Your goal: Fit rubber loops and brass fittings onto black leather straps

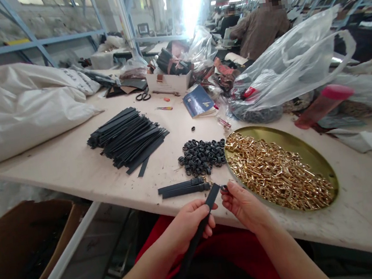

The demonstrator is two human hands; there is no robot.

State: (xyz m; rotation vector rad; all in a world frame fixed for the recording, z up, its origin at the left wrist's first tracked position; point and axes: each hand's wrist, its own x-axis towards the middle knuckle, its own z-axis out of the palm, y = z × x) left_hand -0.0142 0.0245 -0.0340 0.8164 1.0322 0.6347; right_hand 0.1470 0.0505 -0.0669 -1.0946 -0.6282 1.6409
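My left hand (190, 223) grips a long black strap (203, 222) that runs down toward my lap. My right hand (244, 205) pinches a small black loop (224, 189) right at the strap's upper tip. Just beyond my hands, two finished straps (183, 188) lie on the table edge. Behind them sits a heap of black loops (202, 155). A round gold tray (296, 143) full of gold buckles (273, 176) is to the right of my hands. A stack of black straps (127, 138) lies further left.
A big white sack (24, 106) fills the left of the table. Clear plastic bags (289, 66), a blue booklet (198, 101), scissors (143, 95) and a white box (168, 81) stand at the back. A brown carton (26, 252) sits on the floor at left. Another person (260, 24) works beyond.
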